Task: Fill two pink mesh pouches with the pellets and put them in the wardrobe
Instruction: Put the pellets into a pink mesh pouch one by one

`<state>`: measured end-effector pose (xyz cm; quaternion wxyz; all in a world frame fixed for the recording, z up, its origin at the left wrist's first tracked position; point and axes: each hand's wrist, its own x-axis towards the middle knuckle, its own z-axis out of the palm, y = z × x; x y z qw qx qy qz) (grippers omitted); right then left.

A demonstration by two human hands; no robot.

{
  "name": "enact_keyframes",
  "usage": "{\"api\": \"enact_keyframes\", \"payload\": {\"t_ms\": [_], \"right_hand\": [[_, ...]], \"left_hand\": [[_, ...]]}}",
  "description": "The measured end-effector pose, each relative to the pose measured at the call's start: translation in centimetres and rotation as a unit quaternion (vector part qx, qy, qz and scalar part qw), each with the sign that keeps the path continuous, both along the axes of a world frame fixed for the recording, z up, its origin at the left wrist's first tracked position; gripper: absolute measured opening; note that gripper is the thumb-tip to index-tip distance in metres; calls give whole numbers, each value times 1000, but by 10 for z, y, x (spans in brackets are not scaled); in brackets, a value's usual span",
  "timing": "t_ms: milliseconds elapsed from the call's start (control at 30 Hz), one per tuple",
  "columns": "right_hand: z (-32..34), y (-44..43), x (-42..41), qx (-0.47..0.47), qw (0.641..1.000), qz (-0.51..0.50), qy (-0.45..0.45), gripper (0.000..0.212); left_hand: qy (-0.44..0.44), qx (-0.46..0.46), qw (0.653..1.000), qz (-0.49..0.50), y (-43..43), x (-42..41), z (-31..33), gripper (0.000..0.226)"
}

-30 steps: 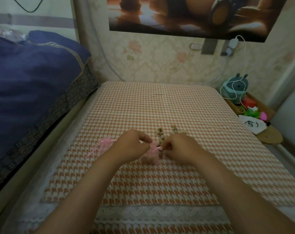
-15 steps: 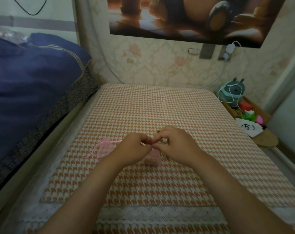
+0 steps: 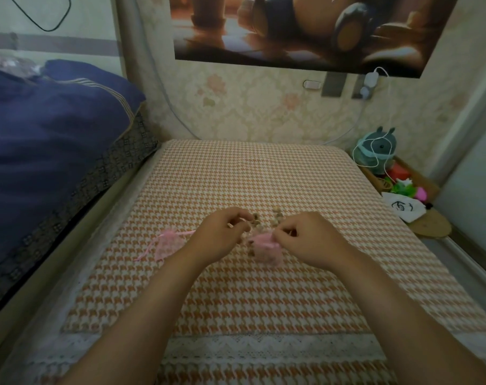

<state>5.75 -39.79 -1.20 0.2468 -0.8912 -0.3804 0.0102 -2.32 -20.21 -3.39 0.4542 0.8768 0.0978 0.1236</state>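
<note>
Mid-step on pouch one: reads as cinching the drawstring, not loading. Pinching the gathered neck of the filled pouch (image 3: 265, 251) with the right hand (image 3: 311, 241), thumb and forefinger clamped together on the pink mesh. Can't tell on the left hand (image 3: 222, 236): fingers curled in, tips just short of the pouch neck, maybe on a string end, too blurred to call. Resting on the table (image 3: 264, 301), right between both sets of fingertips and slightly nearer the body. Loose pellets (image 3: 256, 221) just beyond the fingers, in two small clusters. Second pouch (image 3: 166, 244) flat and apparently empty, just outboard of the left hand's knuckles, one string running toward that hand. Judging roughly a third done: one pouch near closed, one unfilled, no wardrobe in view. Next, probably: pull the strings apart to shut the neck, set it down, reach left for the second pouch, spread its mouth with both sets of fingers. Calls for a light pinch; limp mesh, small pellets likely to roll.
</note>
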Motion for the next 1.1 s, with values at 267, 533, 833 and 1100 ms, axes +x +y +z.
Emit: {"api": "enact_keyframes", "payload": {"t_ms": [267, 533, 833, 1100], "right_hand": [[-4, -16, 3, -16, 1000, -2, -7, 30], [-3, -11, 4, -17, 1000, 10, -8, 33], [-3, -10, 5, -17, 1000, 16, -10, 36], [-5, -9, 9, -15, 1000, 12, -21, 40]], "left_hand": [[76, 218, 970, -80, -11, 15, -26, 11], [53, 262, 960, -88, -13, 21, -30, 11], [-89, 27, 995, 31, -12, 19, -5, 4], [-89, 104, 987, -80, -32, 18, -7, 11]]}}
